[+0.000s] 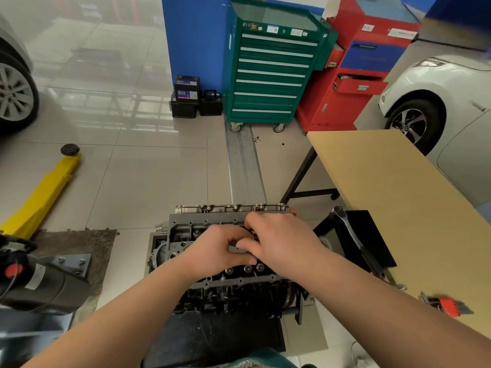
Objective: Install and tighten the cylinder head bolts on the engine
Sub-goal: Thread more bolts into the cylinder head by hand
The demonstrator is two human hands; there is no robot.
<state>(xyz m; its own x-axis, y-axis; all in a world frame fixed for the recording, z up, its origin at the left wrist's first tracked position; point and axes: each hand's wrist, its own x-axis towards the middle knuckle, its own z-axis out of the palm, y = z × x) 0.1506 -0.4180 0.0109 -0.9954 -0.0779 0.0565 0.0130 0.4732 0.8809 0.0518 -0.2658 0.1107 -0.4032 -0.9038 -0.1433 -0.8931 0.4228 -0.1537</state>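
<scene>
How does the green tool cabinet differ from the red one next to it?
The green tool cabinet has a stack of narrow drawers, all shut; the red cabinet has a blue panel and one drawer pulled open. Castors show under the green one; none show under the red one. Both stand on the tiled floor behind the engine.

bright even daylight, floor (119, 83) glare, wide-angle bending, blurred corners

floor: glossy pale tiles (127, 168) | green tool cabinet (271, 75) | tan table (385, 187)
</scene>
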